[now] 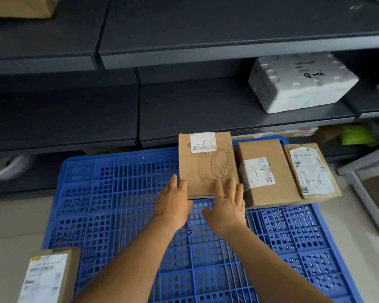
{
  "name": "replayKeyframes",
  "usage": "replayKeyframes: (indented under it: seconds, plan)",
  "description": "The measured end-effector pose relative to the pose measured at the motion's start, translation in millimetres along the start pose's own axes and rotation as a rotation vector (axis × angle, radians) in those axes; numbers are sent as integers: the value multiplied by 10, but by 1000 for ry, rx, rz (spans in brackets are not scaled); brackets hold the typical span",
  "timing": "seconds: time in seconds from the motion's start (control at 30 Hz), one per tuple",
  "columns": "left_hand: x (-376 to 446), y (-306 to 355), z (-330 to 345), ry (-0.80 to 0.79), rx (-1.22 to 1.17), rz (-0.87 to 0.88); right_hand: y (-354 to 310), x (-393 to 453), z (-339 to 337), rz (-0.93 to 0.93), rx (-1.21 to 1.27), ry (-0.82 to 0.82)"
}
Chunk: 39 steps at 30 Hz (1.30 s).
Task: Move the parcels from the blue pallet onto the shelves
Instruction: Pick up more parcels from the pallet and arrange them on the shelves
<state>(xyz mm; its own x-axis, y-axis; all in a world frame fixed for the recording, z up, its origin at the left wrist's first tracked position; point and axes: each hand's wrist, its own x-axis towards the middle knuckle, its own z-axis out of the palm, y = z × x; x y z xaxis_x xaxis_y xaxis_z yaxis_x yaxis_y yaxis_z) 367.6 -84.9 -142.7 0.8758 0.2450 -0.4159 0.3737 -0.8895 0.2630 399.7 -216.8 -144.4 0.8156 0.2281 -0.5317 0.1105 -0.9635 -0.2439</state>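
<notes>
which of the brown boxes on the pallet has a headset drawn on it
The headset box, leftmost of the three in the far row, with both hands at its near edge. The middle box and right box show only labels, as does the near-left box.

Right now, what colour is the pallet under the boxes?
Blue, a grid-patterned plastic pallet, clearest in the head view.

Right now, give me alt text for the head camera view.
Both hands, left hand and right hand, rest open on the near end of a headset box on a blue pallet, beside two more labelled parcels. Dark shelves behind hold a white foam box.
</notes>
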Motion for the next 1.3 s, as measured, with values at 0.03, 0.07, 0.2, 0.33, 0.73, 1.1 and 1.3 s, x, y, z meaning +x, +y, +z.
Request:
replayKeyframes:
  seconds: [0.03, 0.07, 0.2, 0.33, 0.73, 1.1, 1.3]
  plan:
    - [10, 13, 3, 12, -22, -17, -15, -6, 8, -9, 13, 1]
    - [12, 8, 9, 31, -48, -38, -35, -16, 17, -26, 30, 13]
    - [-60, -127, 37, 72, -162, -152, -59, -45, 43, -42, 144, 72]
    - [-96, -181, 80, 56, -292, -156, -33, 15, 79, -9, 337, 23]
    - [-899, -155, 6, 291, -588, -337, -7, -542, -69, -238, 468, 126]
    - [-2474, -446, -728, 667, -683, -526, -835, -1659, -482, -597, 383, 93]
    - [-3453, -829, -1053, 878, -707, -623, -1533, -2389, -484, -837, 428, 40]
